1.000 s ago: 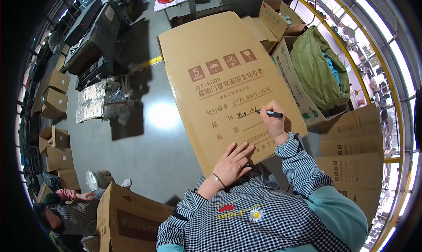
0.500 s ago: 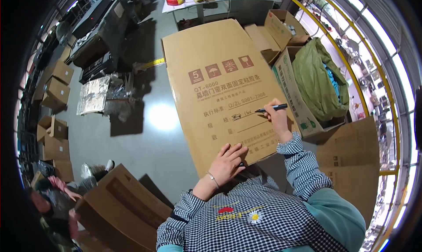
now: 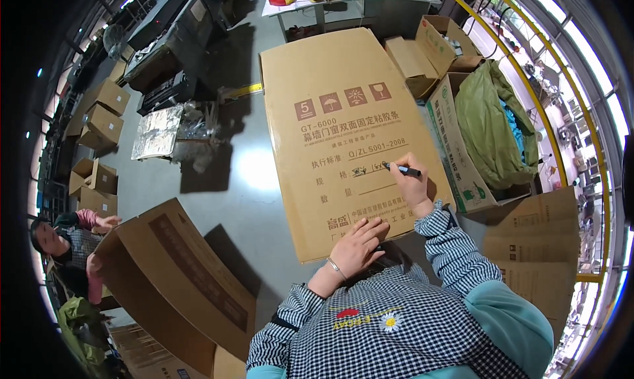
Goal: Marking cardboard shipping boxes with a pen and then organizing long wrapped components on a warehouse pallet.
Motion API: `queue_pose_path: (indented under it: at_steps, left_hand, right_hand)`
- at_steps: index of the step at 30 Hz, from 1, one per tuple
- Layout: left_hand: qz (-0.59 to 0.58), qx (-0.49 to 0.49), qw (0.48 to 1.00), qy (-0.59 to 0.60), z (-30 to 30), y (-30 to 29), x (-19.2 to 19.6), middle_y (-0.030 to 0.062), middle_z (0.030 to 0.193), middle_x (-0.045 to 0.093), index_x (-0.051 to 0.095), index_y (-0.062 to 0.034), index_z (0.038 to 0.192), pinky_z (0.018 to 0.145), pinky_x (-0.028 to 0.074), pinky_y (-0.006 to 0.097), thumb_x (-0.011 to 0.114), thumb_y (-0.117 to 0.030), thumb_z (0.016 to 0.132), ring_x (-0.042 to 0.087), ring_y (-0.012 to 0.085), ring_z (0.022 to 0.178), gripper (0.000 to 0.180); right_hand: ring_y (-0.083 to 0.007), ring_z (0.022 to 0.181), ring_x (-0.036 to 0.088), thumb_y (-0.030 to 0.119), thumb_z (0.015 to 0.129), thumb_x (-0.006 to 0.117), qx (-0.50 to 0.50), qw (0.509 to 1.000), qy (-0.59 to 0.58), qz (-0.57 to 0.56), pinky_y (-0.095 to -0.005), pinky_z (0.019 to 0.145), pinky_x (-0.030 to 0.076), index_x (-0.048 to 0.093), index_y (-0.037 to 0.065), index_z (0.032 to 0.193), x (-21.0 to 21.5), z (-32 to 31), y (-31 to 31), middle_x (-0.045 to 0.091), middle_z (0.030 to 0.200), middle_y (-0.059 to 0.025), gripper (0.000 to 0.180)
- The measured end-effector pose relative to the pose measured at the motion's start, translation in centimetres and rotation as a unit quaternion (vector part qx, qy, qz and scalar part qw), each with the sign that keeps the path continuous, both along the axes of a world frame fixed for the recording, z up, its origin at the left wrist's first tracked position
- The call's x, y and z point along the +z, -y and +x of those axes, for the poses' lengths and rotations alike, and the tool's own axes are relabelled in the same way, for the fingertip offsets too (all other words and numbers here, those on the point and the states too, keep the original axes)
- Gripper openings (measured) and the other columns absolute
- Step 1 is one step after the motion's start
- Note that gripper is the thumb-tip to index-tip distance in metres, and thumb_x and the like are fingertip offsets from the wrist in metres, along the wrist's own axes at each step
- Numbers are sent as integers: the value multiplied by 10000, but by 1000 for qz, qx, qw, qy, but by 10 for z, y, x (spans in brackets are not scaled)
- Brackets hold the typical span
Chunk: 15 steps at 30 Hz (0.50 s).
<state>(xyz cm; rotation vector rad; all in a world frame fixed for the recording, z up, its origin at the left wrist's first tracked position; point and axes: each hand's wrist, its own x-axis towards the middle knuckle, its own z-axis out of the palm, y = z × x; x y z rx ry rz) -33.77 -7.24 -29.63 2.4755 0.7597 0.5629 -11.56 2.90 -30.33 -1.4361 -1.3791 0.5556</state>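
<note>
A large brown cardboard box (image 3: 317, 65) stands in front of me, its printed face up. My right hand (image 3: 413, 186) is closed around a black marker pen (image 3: 409, 171), whose tip meets the cardboard at the end of a short handwritten line. Below the print, at the box's near edge, my left hand (image 3: 357, 247) lies flat with its fingers stretched out on the cardboard.
On the right, a carton (image 3: 456, 157) holds a green sack (image 3: 492, 128). Flattened cardboard (image 3: 538, 247) leans nearer me. At left, a person (image 3: 66, 243) handles a big open box (image 3: 191, 266). A desk (image 3: 389, 9) stands beyond, and machinery (image 3: 168, 42) at far left.
The handwriting has grown a little to the right under the pen. My view has shifted, moving the scene rightward. At left, the person's big box has tilted up and more of the person shows.
</note>
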Motion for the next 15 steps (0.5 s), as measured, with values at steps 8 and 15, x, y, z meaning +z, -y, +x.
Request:
queue_pose_path:
  at_steps: [8,15]
  left_hand:
    - [-16,-4,999,32,1,6,0,108,1448,529,569,-27,853,1189,310,472,678,-256,905,415,287,1420,259]
    - [-22,-2,999,38,0,1,4,107,1453,527,572,-23,867,1193,301,475,674,-256,908,409,290,1426,258]
  right_hand:
    - [-206,606,607,91,871,704,17,996,-15,92,-331,580,481,540,33,808,-18,9,3,602,675,-98,184]
    - [-191,604,580,90,885,681,-16,1000,14,23,-338,578,470,532,37,809,-8,9,2,580,675,-93,175]
